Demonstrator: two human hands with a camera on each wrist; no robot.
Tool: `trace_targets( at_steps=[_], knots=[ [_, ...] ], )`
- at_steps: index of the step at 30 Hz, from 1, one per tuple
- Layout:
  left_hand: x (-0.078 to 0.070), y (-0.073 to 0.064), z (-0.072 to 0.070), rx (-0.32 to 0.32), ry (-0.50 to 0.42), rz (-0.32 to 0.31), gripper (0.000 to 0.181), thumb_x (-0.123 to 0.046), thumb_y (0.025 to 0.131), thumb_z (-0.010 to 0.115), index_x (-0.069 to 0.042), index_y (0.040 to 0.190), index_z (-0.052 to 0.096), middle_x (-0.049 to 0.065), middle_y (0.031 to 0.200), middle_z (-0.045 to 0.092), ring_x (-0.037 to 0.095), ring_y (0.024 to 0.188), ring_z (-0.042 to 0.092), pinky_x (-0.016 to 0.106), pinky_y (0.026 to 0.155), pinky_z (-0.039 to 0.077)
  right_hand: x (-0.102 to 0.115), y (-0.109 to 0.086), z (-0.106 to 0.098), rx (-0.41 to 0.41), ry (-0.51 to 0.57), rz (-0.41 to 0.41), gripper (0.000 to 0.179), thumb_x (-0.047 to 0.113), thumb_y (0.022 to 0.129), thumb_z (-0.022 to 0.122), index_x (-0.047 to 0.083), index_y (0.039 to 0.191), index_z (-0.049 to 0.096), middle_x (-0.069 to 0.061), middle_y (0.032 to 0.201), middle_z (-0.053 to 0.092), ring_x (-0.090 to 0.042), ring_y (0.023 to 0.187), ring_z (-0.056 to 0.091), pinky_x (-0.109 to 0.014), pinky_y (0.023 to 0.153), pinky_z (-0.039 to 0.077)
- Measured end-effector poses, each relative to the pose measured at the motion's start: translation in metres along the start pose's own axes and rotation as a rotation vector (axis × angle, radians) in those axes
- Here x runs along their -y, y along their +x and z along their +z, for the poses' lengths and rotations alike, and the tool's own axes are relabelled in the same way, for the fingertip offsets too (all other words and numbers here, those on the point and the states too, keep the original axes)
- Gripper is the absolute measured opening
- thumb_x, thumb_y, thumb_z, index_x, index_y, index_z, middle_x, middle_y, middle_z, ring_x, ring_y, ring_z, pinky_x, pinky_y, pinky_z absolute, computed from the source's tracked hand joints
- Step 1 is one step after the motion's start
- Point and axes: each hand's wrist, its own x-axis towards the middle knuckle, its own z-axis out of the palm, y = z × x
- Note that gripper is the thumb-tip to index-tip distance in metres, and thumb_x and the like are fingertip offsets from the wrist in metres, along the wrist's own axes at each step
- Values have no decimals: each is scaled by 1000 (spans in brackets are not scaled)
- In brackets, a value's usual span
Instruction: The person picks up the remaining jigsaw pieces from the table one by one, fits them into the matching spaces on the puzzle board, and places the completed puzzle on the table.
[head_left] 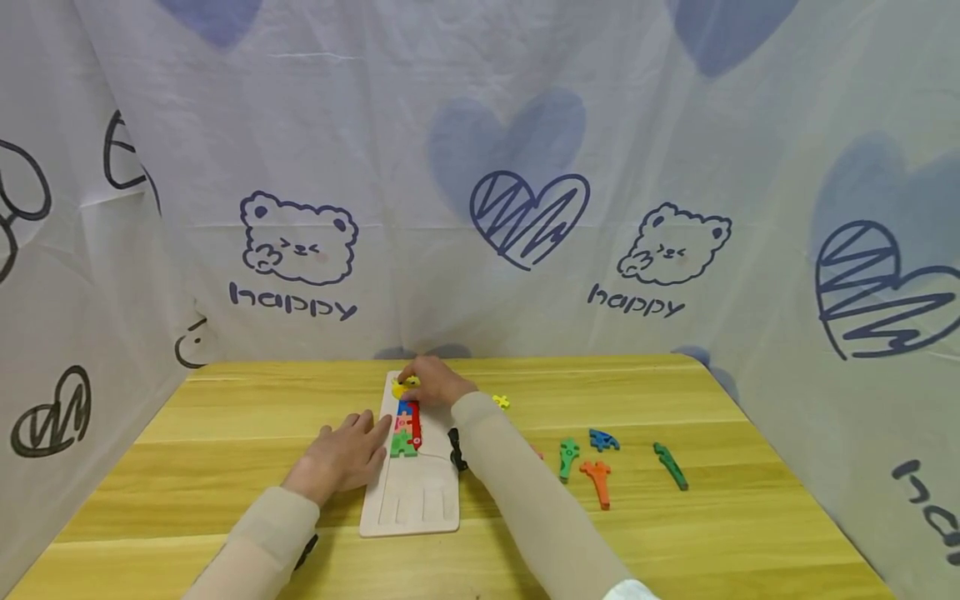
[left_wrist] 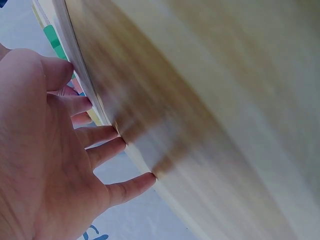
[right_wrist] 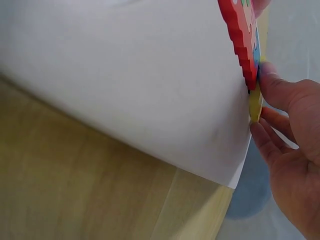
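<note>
A pale wooden puzzle board (head_left: 423,492) lies lengthwise on the table. At its far end my right hand (head_left: 437,383) pinches a yellow puzzle piece (right_wrist: 255,104) between thumb and fingers, low against the board. Blue (head_left: 406,407), pink (head_left: 402,422) and green (head_left: 403,444) pieces run down the board's left side below it, with a long red piece (head_left: 417,427) along their right. My left hand (head_left: 343,457) rests on the table with fingers spread, fingertips right at the board's left edge. In the left wrist view, these fingers (left_wrist: 131,190) are nearly straight.
To the right lie loose pieces: a green one (head_left: 568,460), an orange one (head_left: 598,482), a blue one (head_left: 603,440) and a dark green one (head_left: 670,465). A small yellow piece (head_left: 501,402) sits beyond my right forearm. Printed cloth (head_left: 420,275) hangs behind the wooden table (head_left: 247,417).
</note>
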Motion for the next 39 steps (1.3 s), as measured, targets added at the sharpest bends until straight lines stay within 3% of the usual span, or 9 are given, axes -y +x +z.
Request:
trace_targets(
  at_steps=[23,39],
  knots=[
    [-1,-1,-1,3,-5,-5,58,-34,107,47,-7,158,41,25,159,42,46,146,42,77,110,37,2,-2,7,-36,2,63,32,25,103,64,21,134,70,2,141,67,-17,130,59,-35,115,50],
    [-1,0,-1,11,-14,-7,58,-34,107,48,-8,158,40,26,160,41,47,146,40,77,111,36,2,-2,10,-67,16,69,31,25,101,67,21,131,73,3,137,70,-17,130,61,-32,113,50]
  ],
)
